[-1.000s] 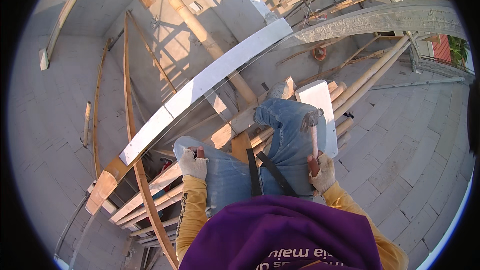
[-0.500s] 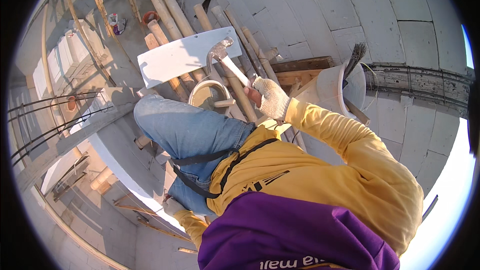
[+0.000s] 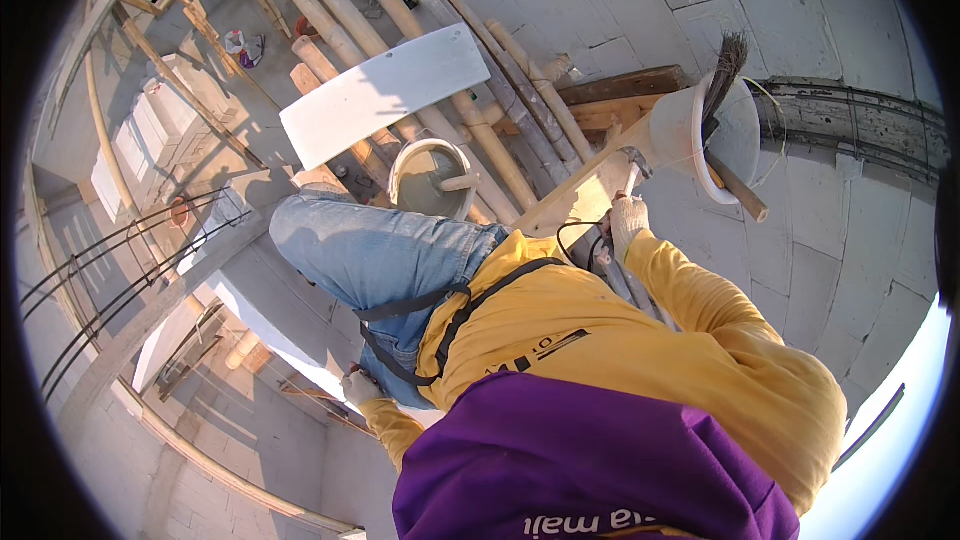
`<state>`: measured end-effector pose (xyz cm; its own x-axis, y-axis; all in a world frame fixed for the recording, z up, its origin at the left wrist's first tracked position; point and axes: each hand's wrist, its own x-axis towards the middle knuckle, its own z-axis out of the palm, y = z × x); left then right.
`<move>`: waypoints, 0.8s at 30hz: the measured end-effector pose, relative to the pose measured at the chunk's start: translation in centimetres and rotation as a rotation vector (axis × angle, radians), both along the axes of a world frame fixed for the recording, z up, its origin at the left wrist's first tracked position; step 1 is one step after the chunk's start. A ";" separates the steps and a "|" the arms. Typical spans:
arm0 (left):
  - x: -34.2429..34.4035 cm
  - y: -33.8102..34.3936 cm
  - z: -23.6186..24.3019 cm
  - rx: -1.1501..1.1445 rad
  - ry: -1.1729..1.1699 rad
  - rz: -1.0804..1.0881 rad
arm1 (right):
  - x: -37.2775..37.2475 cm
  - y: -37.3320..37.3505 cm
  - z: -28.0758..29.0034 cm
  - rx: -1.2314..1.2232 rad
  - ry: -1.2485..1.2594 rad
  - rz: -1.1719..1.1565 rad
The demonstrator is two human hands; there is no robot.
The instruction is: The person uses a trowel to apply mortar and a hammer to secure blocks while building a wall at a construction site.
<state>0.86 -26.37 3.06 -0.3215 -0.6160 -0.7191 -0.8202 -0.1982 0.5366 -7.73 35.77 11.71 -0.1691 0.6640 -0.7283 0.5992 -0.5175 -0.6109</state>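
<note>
My right hand [image 3: 628, 220], in a knitted glove, is closed around a claw hammer [image 3: 634, 172]. The hammer is beside a wooden plank [image 3: 585, 195], near the white bucket. My left hand [image 3: 360, 387], also gloved, is low beside my jeans at the block wall's edge; its fingers are too small and partly hidden to read. In front of my knee stands a pail [image 3: 398, 180] of grey wet mix, with a tool's light handle [image 3: 460, 182] sticking out of it. A pale flat panel [image 3: 385, 95] lies across bamboo poles beyond the pail.
A white bucket [image 3: 750, 130] at the right holds a bristle brush [image 3: 727, 65] and a wooden handle [image 3: 738, 190]. Bamboo poles [image 3: 490, 165] lie around the pail. At the left, rebar rods [image 3: 120, 250] stick out, and the floor lies lower beyond the block wall.
My right hand has carried the hammer from over the poles near the pail back to the right, beside the plank. My left hand stays low by my leg, and the view has shifted slightly.
</note>
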 end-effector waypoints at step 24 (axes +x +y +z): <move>4.0 7.2 7.7 -0.301 0.150 0.454 | -7.5 9.0 -4.5 -0.136 -0.798 0.876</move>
<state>4.83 -19.15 10.80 -0.0614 -0.8871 -0.4574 -0.5986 -0.3340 0.7281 -15.21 44.77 7.18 0.0059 0.4576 -0.8892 0.9666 0.2253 0.1224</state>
